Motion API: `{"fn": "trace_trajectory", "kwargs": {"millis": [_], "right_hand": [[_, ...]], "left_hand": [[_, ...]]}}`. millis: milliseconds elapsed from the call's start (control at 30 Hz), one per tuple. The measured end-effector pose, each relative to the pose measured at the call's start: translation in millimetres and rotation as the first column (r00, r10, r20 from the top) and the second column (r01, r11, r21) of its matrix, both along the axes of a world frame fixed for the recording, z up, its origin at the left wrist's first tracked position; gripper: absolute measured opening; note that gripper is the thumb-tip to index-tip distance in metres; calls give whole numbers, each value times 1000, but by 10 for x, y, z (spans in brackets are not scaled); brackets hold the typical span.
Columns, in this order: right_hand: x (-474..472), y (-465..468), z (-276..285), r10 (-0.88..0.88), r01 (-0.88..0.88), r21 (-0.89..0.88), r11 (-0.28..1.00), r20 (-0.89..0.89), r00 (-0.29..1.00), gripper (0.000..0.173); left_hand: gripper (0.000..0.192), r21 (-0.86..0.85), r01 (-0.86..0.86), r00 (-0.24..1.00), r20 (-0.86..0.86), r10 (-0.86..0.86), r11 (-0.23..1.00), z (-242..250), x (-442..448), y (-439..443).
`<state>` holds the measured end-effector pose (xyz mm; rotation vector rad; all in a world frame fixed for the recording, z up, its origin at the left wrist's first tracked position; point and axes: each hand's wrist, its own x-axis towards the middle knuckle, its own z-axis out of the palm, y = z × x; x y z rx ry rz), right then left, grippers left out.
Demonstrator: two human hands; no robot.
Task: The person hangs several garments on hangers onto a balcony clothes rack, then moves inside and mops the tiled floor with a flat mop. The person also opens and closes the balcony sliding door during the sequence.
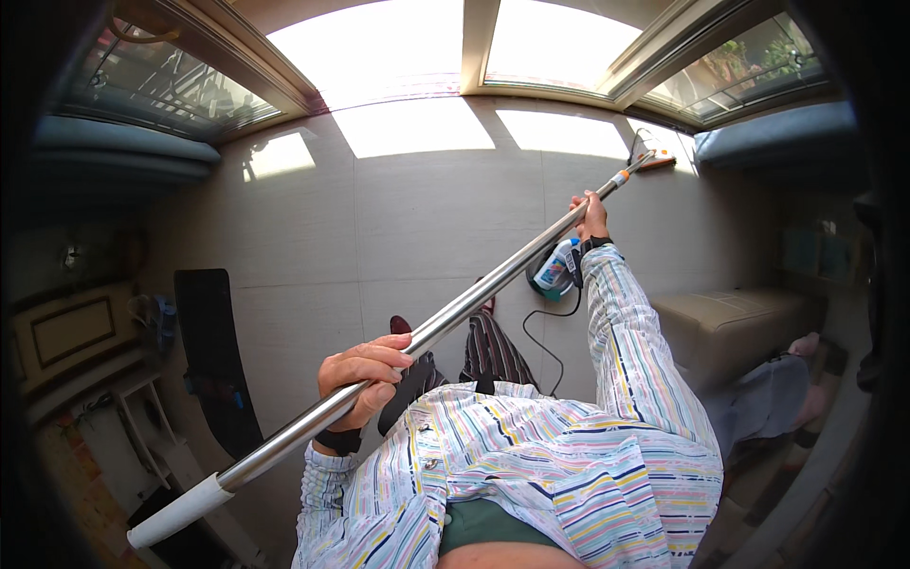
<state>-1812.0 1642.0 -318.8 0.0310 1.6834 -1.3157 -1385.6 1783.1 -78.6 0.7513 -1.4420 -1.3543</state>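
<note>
A long metal mop pole [462,306] slants across the view from lower left to upper right. My left hand [366,377] grips it in front of my body, above the white end sleeve [181,508]. My right hand [590,215] holds the pole farther out, just below an orange collar [622,176]. At the far end, a white and orange mop head [652,159] rests on the floor by the sunlit glass door. Near my right wrist, a white and blue bottle [554,267] lies in or on a dark round container, partly hidden by the arm.
Grey floor tiles [441,213] reach to the glass doors [547,46]. Blue curtains [778,135] hang at both sides. A brown padded ottoman [725,320] stands right, beside a partly visible person [764,395]. A black cable [544,313] trails near my feet. At left lies a long black board [210,348].
</note>
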Motion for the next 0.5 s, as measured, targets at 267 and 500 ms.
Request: {"fn": "trace_trajectory", "kwargs": {"millis": [267, 500], "right_hand": [[-85, -264, -279, -118, 113, 36, 993, 142, 983, 32], [1490, -17, -363, -67, 62, 110, 992, 36, 997, 14]], "left_hand": [[13, 166, -341, 932, -70, 356, 925, 217, 43, 337], [16, 169, -743, 655, -8, 755, 647, 317, 779, 1419]]}}
